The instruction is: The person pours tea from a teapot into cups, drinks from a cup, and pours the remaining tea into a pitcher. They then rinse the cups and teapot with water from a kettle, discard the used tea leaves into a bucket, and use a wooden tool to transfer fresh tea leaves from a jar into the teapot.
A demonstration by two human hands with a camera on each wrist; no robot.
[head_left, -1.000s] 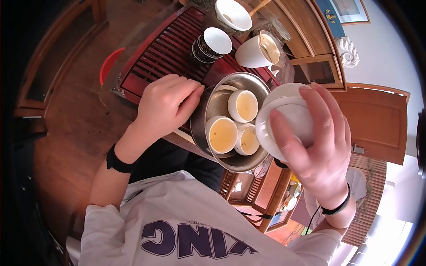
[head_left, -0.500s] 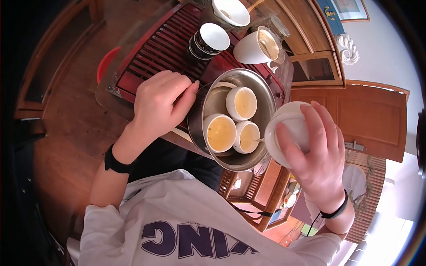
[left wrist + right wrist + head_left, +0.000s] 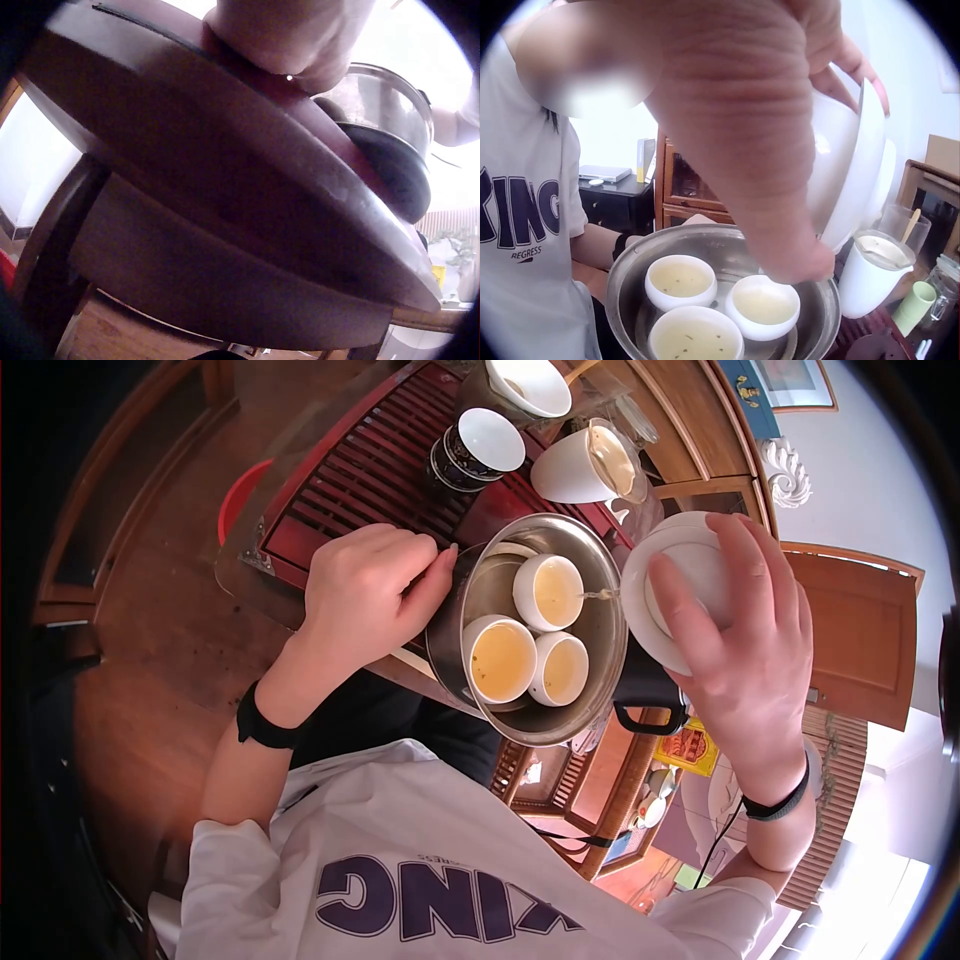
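In the head view my right hand (image 3: 755, 630) grips a white lidded bowl (image 3: 668, 585) by its rim and lid, tilted beside a steel basin (image 3: 612, 660). A thin stream runs from it into the upper white cup (image 3: 553, 595). Two more cups, at lower left (image 3: 500, 660) and lower right (image 3: 562, 670), also hold yellow liquid inside the basin. My left hand (image 3: 365, 590), loosely curled and holding nothing, rests at the red slatted tray (image 3: 345, 470) left of the basin. The right wrist view shows the tilted bowl (image 3: 859, 165) above the basin; my palm hides part of it.
Stacked dark-patterned cups (image 3: 480, 448), a white pitcher (image 3: 580, 465) and a white bowl (image 3: 530, 385) stand at the tray's far end. A black-handled vessel (image 3: 645, 690) is right of the basin, and a yellow box (image 3: 690, 748) lies beyond.
My right hand has moved up and slightly right with the lidded bowl. The stream has shifted from the lower right cup to the upper one. My left hand has barely moved.
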